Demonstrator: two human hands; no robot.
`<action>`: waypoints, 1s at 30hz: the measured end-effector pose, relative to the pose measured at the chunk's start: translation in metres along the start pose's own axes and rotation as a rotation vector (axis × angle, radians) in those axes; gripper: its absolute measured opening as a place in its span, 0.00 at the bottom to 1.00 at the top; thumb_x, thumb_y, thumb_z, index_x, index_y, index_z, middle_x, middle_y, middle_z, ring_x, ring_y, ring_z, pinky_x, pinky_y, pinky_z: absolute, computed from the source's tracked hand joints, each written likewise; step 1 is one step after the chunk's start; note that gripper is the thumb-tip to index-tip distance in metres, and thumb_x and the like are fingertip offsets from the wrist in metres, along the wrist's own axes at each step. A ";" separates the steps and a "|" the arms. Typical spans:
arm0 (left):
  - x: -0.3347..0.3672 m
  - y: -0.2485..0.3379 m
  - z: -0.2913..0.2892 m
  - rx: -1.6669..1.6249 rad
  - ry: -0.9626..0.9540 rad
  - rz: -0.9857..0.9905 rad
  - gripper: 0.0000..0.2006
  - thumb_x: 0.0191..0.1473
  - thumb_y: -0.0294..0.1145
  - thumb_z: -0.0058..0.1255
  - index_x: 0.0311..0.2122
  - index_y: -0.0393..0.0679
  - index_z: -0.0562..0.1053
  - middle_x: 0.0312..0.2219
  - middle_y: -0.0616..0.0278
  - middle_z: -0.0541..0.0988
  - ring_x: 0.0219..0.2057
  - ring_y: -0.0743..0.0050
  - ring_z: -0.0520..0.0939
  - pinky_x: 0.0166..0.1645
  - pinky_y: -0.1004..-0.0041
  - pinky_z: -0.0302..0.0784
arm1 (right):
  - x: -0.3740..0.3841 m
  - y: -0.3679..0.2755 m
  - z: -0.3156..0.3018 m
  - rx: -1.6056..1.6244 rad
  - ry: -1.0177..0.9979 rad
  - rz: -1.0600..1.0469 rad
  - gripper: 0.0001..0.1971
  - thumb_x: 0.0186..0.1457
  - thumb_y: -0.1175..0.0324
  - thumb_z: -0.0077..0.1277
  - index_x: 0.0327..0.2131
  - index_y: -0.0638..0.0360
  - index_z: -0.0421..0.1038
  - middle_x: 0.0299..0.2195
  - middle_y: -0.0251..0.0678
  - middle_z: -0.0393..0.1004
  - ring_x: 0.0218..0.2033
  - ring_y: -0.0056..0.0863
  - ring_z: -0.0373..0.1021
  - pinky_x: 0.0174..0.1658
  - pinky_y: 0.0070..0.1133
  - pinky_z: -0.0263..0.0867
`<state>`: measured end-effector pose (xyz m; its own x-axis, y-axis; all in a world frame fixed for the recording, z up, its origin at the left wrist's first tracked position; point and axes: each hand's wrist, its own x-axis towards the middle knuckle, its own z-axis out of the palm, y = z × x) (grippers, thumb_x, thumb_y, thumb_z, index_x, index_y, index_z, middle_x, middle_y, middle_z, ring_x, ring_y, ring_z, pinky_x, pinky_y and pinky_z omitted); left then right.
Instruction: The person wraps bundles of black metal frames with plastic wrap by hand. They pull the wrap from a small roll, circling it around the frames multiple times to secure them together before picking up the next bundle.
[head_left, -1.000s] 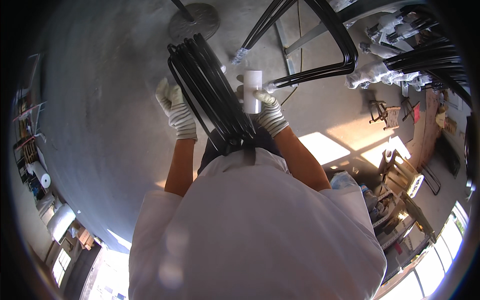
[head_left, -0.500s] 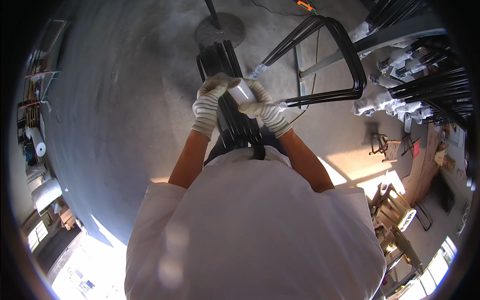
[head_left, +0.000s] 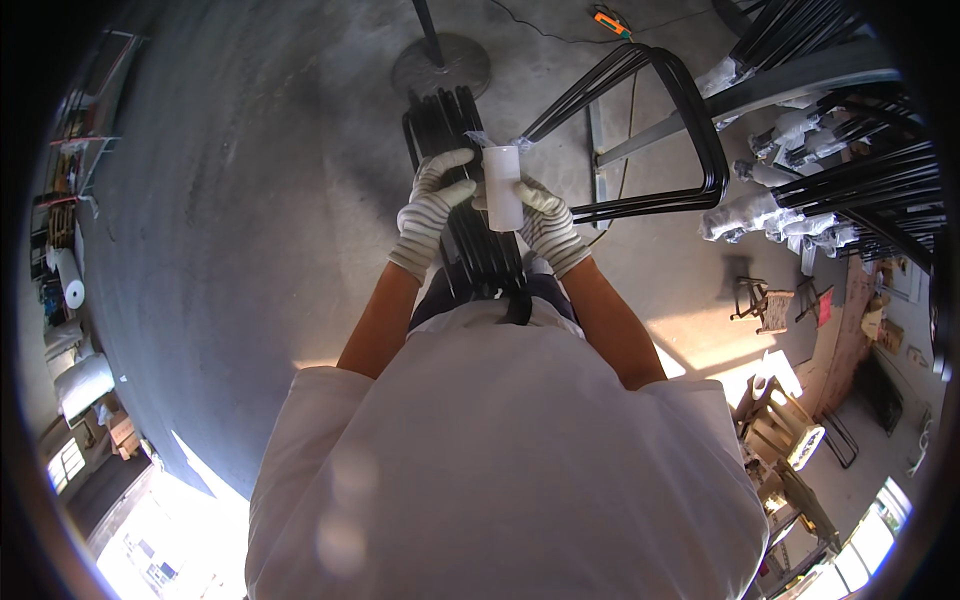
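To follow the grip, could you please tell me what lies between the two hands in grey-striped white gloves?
The head view shows the white cylindrical roll, in the right hand, with black metal tubes behind it.

Workshop with bundled black tubes (head_left: 855, 185)

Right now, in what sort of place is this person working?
Probably a workshop: bundled black tube frames, plastic-wrapped tube ends and the white roll in the person's gloved right hand suggest it.
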<state>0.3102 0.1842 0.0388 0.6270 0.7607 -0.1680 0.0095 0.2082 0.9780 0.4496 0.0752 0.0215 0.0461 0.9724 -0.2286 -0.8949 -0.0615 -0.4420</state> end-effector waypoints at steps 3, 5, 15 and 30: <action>0.003 -0.011 -0.001 0.387 0.015 0.115 0.18 0.37 0.32 0.57 0.39 0.48 0.72 0.40 0.59 0.70 0.47 0.64 0.65 0.55 0.69 0.56 | -0.004 -0.001 0.008 -0.004 0.063 -0.033 0.33 0.43 0.61 0.52 0.51 0.67 0.53 0.41 0.46 0.66 0.39 0.37 0.68 0.41 0.24 0.66; 0.004 -0.016 0.001 0.453 0.048 0.135 0.18 0.35 0.32 0.59 0.38 0.48 0.73 0.40 0.59 0.70 0.48 0.63 0.64 0.55 0.68 0.55 | -0.003 -0.001 0.007 -0.028 0.049 -0.027 0.33 0.43 0.61 0.52 0.51 0.66 0.53 0.41 0.46 0.66 0.40 0.37 0.68 0.42 0.24 0.66; 0.006 -0.009 0.013 -0.102 0.256 -0.118 0.09 0.36 0.27 0.60 0.27 0.40 0.75 0.35 0.63 0.72 0.39 0.72 0.71 0.46 0.74 0.66 | 0.001 0.012 -0.006 -0.173 0.104 -0.023 0.27 0.42 0.66 0.54 0.47 0.66 0.60 0.37 0.37 0.70 0.40 0.25 0.66 0.44 0.18 0.62; 0.007 -0.058 -0.023 -0.836 -0.269 -0.177 0.02 0.49 0.23 0.45 0.31 0.41 0.68 0.25 0.71 0.69 0.29 0.86 0.70 0.34 0.86 0.68 | 0.003 -0.003 0.018 -0.253 0.074 -0.049 0.30 0.34 0.72 0.59 0.45 0.63 0.61 0.31 0.37 0.71 0.31 0.26 0.70 0.36 0.20 0.67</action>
<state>0.2959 0.1914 -0.0218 0.8327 0.5268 -0.1705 -0.3811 0.7686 0.5138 0.4449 0.0820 0.0377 0.1276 0.9571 -0.2603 -0.7516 -0.0779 -0.6550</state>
